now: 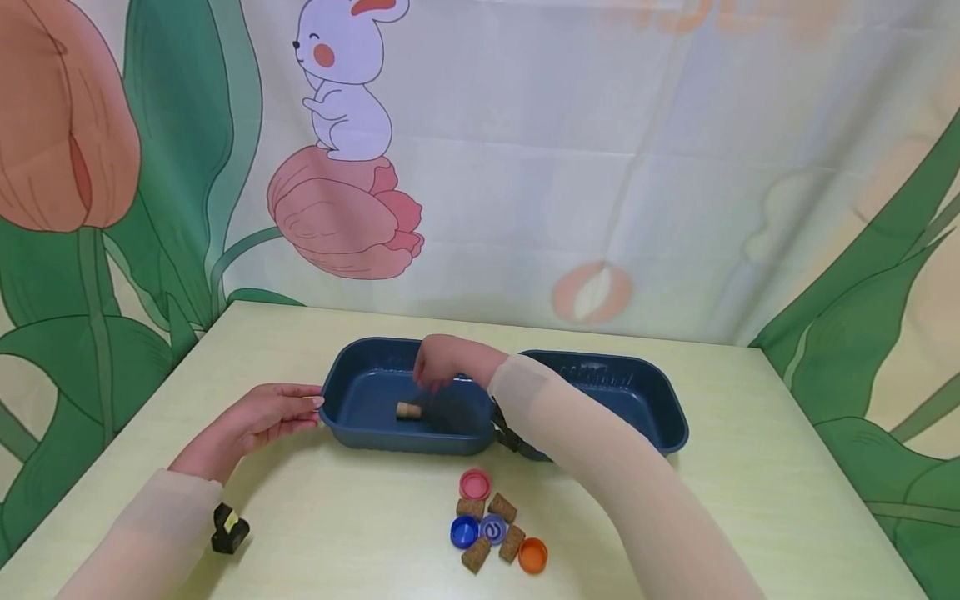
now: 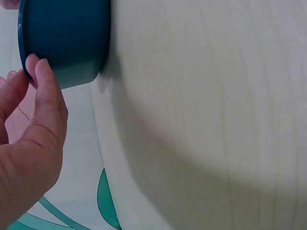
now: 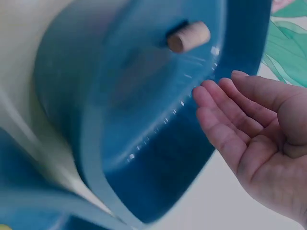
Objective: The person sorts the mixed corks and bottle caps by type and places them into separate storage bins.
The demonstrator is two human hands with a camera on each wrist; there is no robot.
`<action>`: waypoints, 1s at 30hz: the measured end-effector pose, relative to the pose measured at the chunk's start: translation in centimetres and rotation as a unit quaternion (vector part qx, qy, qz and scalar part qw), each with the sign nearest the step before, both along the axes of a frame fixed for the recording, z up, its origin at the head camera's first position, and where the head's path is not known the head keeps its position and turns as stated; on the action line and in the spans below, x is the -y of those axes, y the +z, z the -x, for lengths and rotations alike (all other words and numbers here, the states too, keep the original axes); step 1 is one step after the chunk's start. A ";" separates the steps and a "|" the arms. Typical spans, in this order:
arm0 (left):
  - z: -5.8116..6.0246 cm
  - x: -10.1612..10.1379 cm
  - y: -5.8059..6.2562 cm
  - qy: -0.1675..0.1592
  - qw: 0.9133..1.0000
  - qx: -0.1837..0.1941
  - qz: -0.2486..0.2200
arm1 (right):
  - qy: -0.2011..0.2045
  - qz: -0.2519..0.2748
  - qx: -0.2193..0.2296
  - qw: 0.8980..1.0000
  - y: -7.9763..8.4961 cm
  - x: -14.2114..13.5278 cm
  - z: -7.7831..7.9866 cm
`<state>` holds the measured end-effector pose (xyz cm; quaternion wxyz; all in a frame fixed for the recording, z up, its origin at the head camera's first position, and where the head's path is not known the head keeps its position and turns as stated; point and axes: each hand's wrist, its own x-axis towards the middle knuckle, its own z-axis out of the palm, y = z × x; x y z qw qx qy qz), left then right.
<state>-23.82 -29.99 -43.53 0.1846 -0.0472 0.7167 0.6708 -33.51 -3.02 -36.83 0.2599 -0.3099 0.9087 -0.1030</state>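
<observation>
Cork (image 1: pixel 408 410) inside left tray (image 1: pixel 411 442)

At the tray's left rim, a left hand (image 1: pixel 266 417) with fingertips clamped on; over its floor, a right hand (image 1: pixel 441 362), fingers loosely bent, nothing held. Seemingly early on: one cork inside, four more corks (image 1: pixel 476 554) and four bottle caps (image 1: pixel 533 556) outside, in front. Right of it, a second tray (image 1: pixel 662 408). Beneath, a pale table (image 1: pixel 750 500); behind, a cloth (image 1: pixel 510 208) printed with tulips (image 1: pixel 337 208).
</observation>
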 end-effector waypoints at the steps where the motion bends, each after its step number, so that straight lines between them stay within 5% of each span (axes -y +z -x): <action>1: 0.0 0.0 0.0 0.000 1.000 0.001 0.000 | -0.001 0.003 -0.001 1.000 0.3 -0.2 0.0; 13: -0.1 0.0 0.1 -0.004 1.000 -0.001 0.001 | -0.026 0.058 -0.007 0.998 3.1 -2.9 0.3; 30: 0.0 0.0 0.1 -0.009 1.000 0.002 0.002 | -0.058 0.174 -0.020 0.983 4.8 -8.6 -2.8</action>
